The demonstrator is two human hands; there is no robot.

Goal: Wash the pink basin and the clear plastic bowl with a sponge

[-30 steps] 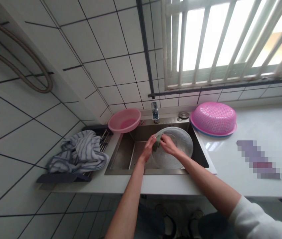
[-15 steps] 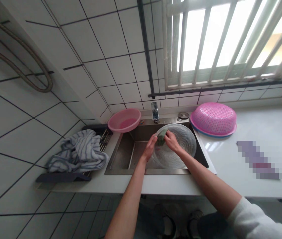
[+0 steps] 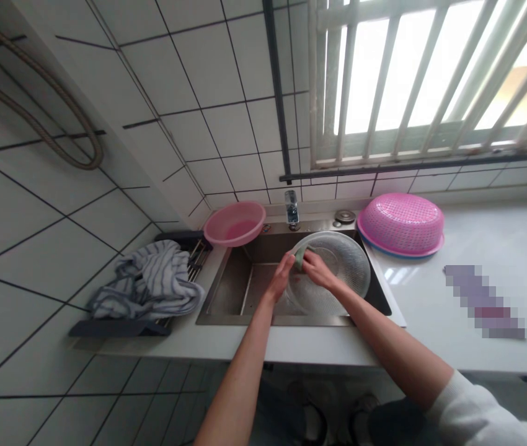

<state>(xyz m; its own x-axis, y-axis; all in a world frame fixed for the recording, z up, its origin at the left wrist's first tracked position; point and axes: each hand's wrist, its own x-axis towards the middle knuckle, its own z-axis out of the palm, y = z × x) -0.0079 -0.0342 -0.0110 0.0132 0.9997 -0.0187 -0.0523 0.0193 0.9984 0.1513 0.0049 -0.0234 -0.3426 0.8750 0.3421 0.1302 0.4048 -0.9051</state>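
A round, finely perforated metal colander (image 3: pixel 349 272) rests tilted in the steel sink (image 3: pixel 230 288). My left hand (image 3: pixel 283 275) is closed on the colander's left rim. In my right hand (image 3: pixel 317 269) is a thin green scouring pad (image 3: pixel 299 257), pinched and pressed against the rim close to my left fingers. Part of the pad is hidden by the fingers of my right hand. The faucet (image 3: pixel 292 207) stands behind the colander, and no running water can be made out.
A pink basin (image 3: pixel 235 224) sits at the sink's back left corner. To the right, an upturned pink basket (image 3: pixel 402 223) lies over something blue. A striped towel (image 3: pixel 156 282) covers a rack on the left. A drain strainer (image 3: pixel 345 216) lies behind the sink. A blurred-out item (image 3: pixel 487 302) is on the right counter.
My right hand has shifted a little left and down with the scouring pad, which is now more bunched at the rim. My left hand keeps its place on the colander.
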